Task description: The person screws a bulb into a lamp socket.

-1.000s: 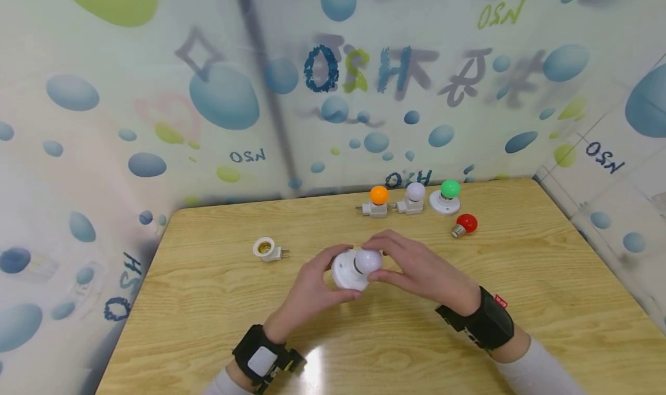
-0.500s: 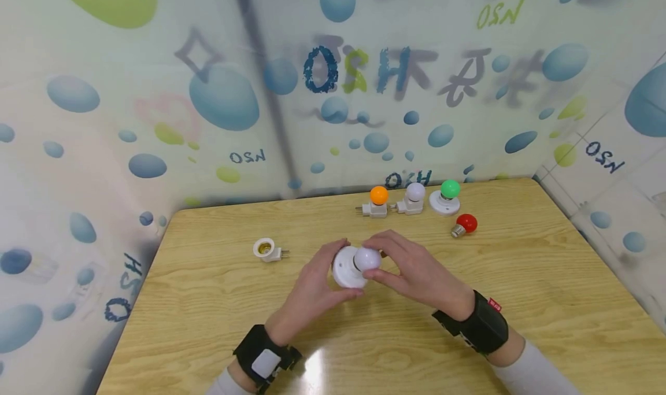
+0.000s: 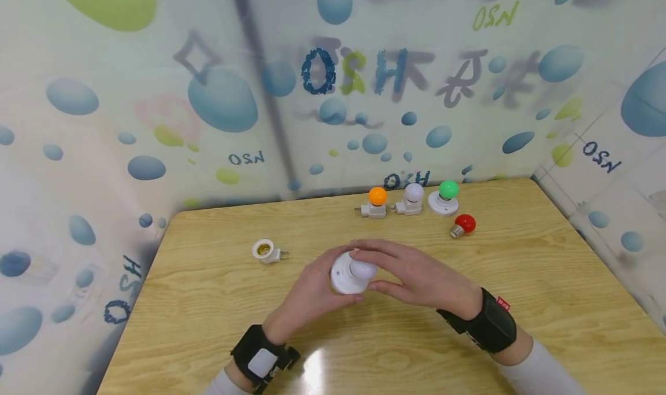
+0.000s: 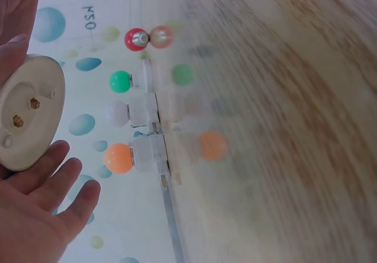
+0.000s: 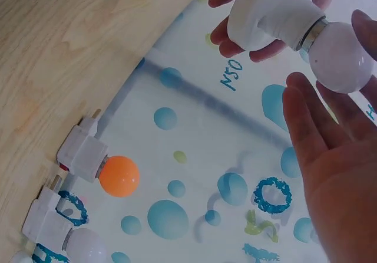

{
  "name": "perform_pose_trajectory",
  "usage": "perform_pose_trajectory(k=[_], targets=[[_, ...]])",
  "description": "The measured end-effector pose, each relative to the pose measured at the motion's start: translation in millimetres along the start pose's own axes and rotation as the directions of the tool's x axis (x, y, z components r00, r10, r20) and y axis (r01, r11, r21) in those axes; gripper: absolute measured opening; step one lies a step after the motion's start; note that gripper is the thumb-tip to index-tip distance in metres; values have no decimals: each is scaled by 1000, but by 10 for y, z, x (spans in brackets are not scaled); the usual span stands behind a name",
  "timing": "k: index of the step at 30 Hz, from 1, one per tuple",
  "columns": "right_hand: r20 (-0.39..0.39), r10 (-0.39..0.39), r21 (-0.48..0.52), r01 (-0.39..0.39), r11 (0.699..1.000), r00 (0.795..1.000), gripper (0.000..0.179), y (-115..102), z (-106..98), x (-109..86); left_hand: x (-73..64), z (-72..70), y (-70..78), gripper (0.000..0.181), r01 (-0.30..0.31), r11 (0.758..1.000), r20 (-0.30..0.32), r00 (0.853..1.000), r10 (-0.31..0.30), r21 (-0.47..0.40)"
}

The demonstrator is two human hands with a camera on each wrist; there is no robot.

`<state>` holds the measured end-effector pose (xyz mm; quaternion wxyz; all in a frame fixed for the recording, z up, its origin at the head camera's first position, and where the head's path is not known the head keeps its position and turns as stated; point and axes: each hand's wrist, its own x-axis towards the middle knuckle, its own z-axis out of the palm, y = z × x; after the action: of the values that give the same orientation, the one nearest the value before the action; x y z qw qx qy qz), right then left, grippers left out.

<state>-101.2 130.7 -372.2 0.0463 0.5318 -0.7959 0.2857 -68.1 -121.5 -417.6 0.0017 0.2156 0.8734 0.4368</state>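
My left hand [image 3: 317, 285] grips the rim of a round white lamp holder [image 3: 341, 274], raised off the table. Two brass screws show on the holder's underside [image 4: 26, 112] in the left wrist view. A white light bulb [image 5: 340, 56] stands in its socket, with a thin band of metal visible at the neck. Around this bulb, my right hand [image 3: 416, 276] has its fingers stretched out and loosened. In the head view, those fingers cover the bulb's far side, while the thumb lies close by its near edge.
A plug-in socket [image 3: 267, 251] lies at left on the wooden table [image 3: 208, 302]. At the back stand an orange bulb [image 3: 377, 196] and a white bulb [image 3: 414, 192] in plug sockets, and a green bulb [image 3: 448, 189] on a round base. A loose red bulb [image 3: 465, 223] lies near them.
My right hand's fingers have loosened from their pinch on the bulb and reached farther left over its far side. My left hand keeps its grip, with the holder tilted slightly.
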Motion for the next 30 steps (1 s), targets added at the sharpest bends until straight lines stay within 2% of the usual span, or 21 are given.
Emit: perform_pose_trajectory(k=[4, 8, 14, 18, 24, 27, 30], targets=[[1, -10, 20, 10, 1000, 1000, 54, 15, 7, -4, -1, -6, -5, 90, -2, 1000, 15, 1000, 2, 1], [-44, -2, 22, 3, 1000, 999, 54, 12, 24, -8, 0, -3, -12, 88, -11, 1000, 0, 1000, 11, 10], [-159, -7, -20, 4, 1000, 987, 53, -9, 97, 16, 2, 21, -8, 86, -20, 999, -67, 997, 23, 40], [-230, -11, -49, 0, 999, 973, 52, -7, 176, 39, 9, 52, -10, 84, -37, 995, -124, 991, 48, 91], [-310, 29, -64, -52, 997, 950, 52, -29, 262, 62, 25, 92, -20, 83, -50, 993, -177, 982, 69, 110], [-302, 76, -27, -88, 996, 950, 52, -21, 266, 73, 25, 94, -24, 83, -30, 994, -175, 983, 48, 105], [-249, 140, 59, -129, 990, 959, 58, 13, 240, 74, 25, 69, -23, 82, -4, 998, -123, 992, 13, 70]])
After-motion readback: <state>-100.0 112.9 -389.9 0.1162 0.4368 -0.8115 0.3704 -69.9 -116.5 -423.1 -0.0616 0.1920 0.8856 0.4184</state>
